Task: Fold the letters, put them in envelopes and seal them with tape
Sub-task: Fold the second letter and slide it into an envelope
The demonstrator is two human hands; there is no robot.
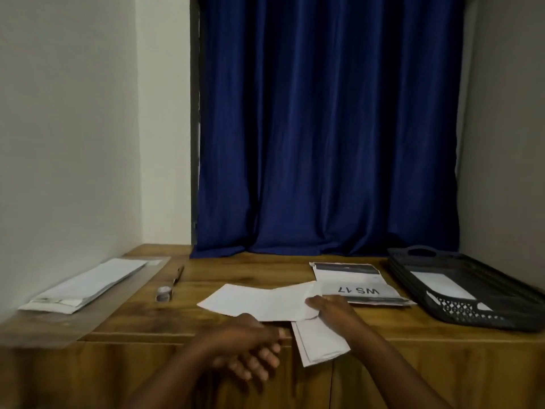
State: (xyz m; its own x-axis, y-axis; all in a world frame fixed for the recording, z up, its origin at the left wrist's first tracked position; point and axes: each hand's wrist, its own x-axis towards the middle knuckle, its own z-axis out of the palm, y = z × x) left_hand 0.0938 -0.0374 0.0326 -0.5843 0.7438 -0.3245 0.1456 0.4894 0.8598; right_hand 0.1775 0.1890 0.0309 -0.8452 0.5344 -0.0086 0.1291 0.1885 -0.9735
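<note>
A white sheet [259,301] lies across the wooden table [224,326] near its front edge. My right hand [331,311] grips the sheet's right end, thumb on top. A folded white piece [320,342] sticks out from under that hand and hangs past the table's front edge; I cannot tell whether it is a letter or an envelope. My left hand [250,346] rests at the front edge just left of the folded piece, fingers loosely apart and pointing down, holding nothing. A small tape roll [163,293] lies left of the sheet.
A pile of white envelopes [85,283] lies at the far left by the wall. A pen [178,274] lies behind the tape. A paper marked "WS 17" [358,290] sits right of my hand. A black tray [483,308] at the right holds a white envelope [441,284]. A blue curtain [327,128] hangs behind.
</note>
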